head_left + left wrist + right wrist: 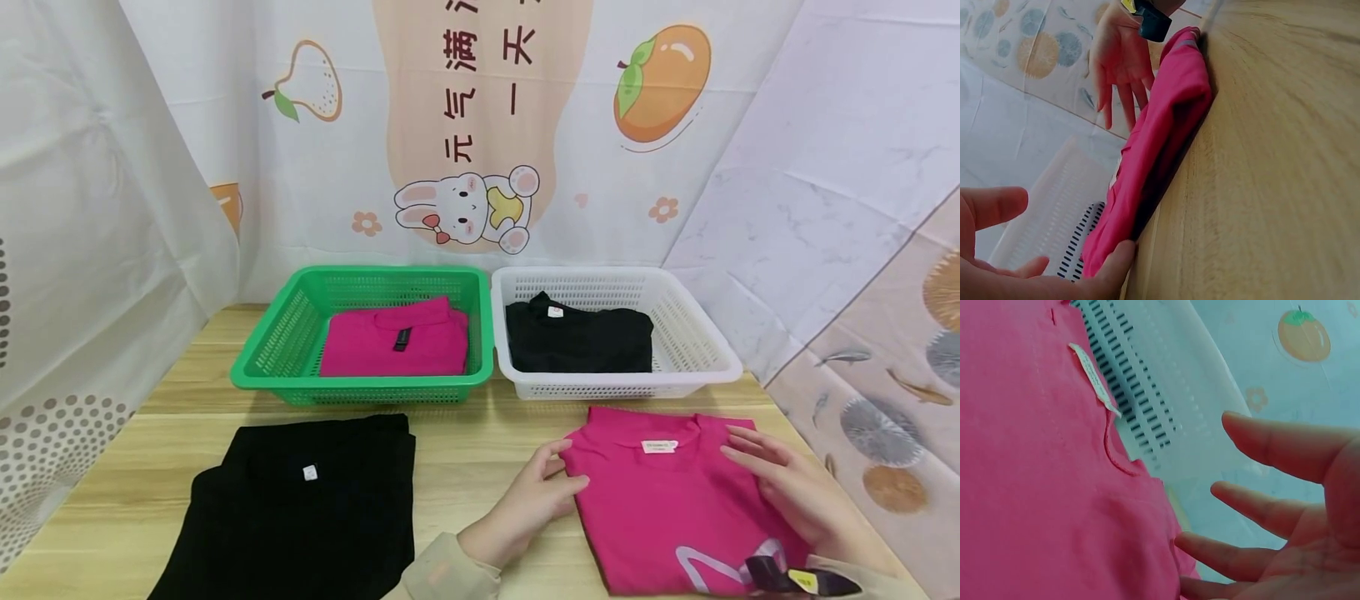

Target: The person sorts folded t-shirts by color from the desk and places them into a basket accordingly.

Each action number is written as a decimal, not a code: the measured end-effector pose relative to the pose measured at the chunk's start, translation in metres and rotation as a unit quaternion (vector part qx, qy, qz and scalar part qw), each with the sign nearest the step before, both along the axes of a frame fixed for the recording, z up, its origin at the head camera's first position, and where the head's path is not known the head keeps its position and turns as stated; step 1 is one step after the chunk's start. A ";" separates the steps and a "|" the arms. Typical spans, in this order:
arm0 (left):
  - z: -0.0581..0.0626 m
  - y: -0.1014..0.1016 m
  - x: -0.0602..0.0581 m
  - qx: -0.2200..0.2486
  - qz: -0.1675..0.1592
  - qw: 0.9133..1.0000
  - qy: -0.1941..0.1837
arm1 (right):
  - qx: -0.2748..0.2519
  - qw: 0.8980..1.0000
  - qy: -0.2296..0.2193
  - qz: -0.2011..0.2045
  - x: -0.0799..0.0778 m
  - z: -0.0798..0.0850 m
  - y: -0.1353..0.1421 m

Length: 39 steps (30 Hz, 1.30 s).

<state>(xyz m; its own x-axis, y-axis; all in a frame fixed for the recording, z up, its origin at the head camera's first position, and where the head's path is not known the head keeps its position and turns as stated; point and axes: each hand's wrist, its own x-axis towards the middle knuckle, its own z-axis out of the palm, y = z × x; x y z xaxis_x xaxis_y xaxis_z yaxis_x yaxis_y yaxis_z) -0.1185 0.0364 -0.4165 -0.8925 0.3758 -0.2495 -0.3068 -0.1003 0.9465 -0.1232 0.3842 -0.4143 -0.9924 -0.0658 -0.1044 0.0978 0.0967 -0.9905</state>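
Observation:
A folded pink shirt (660, 500) with a white neck label lies on the table at the right, its collar towards the baskets. At its left edge is my left hand (536, 492), fingers loosely bent, and in the left wrist view a fingertip (1119, 256) meets the shirt's side near the collar end. My right hand (787, 483) is over the right edge, fingers spread and mostly straight. Seen from the right wrist, its lower fingertips (1188, 542) are right at the cloth's edge. Neither hand grips the shirt.
A folded black shirt (322, 517) lies at the left of the wooden table (457, 467). Behind stand a green basket (360, 383) with a pink shirt (393, 346) and a white basket (622, 382) with a black shirt (585, 342). Printed cloth (315, 192) hangs behind.

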 end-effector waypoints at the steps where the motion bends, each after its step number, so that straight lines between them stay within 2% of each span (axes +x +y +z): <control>1: -0.001 0.000 -0.001 0.002 0.009 1.000 -0.001 | -0.001 1.000 -0.001 0.001 -0.001 0.000 -0.003; 4: -0.001 -0.001 -0.002 0.006 0.033 0.999 -0.004 | 0.006 1.000 -0.010 0.006 -0.001 0.000 -0.011; 8: 0.000 -0.003 -0.004 -0.002 0.057 0.998 -0.005 | 0.041 0.998 -0.042 0.014 -0.002 0.002 -0.020; 11: 0.001 -0.004 -0.005 -0.009 0.068 0.998 -0.007 | 0.036 0.998 -0.038 0.019 -0.003 0.004 -0.027; 15: 0.002 -0.006 -0.006 -0.010 0.066 0.998 -0.010 | 0.021 0.999 -0.034 0.019 -0.004 0.007 -0.036; 22: 0.003 -0.008 -0.007 -0.045 0.060 0.997 0.009 | 0.079 0.994 -0.079 0.011 -0.003 0.009 -0.051; 26: 0.004 -0.010 -0.006 -0.058 0.061 0.996 0.015 | 0.050 0.997 -0.059 0.002 0.001 0.007 -0.046; 29: 0.006 -0.013 -0.006 -0.053 0.060 0.997 0.016 | 0.021 0.999 -0.036 -0.001 0.005 0.004 -0.035; 31: 0.006 -0.014 -0.006 -0.047 0.059 0.997 0.012 | 0.022 0.999 -0.027 0.000 0.007 0.003 -0.027; 34: 0.006 -0.016 -0.007 -0.039 0.056 0.998 0.006 | 0.073 0.997 -0.033 -0.015 0.008 0.002 -0.016; 37: 0.006 -0.018 -0.007 -0.022 0.053 0.998 -0.009 | 0.156 0.986 -0.049 -0.023 0.008 0.001 -0.008; 39: 0.006 -0.019 -0.007 -0.006 0.049 0.999 -0.021 | 0.186 0.980 -0.060 -0.022 0.009 0.000 -0.006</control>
